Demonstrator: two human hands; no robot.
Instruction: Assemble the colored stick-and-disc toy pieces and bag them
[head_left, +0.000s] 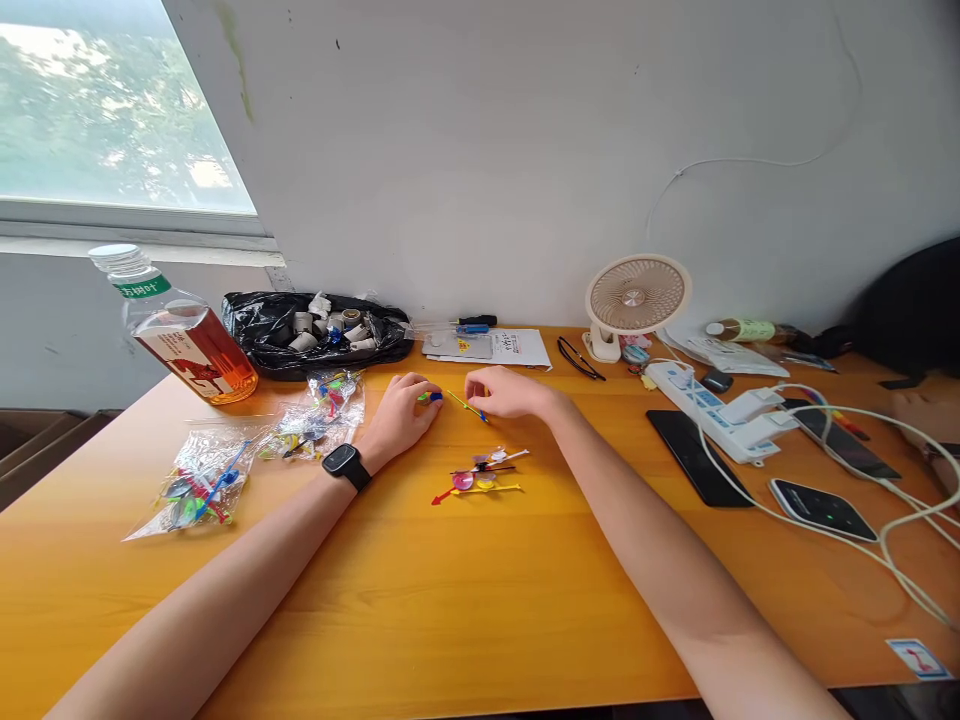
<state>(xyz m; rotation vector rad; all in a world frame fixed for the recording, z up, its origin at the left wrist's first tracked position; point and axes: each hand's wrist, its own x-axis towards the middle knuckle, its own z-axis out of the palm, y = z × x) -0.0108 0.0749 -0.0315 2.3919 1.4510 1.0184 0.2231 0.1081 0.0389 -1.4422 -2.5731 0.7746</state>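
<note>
My left hand, with a black watch on the wrist, rests on the orange table and pinches a small green and blue plastic piece. My right hand is curled beside it, fingers closed on a thin yellow stick with a blue end. Just in front of both hands lies a small pile of coloured plastic sticks and discs, red, yellow, pink and white.
Left: clear bags of coloured pieces, a tea bottle, a black bag of white parts. Back: papers, a screwdriver, glasses, a small fan. Right: a power strip, cables, phones, another person's hand.
</note>
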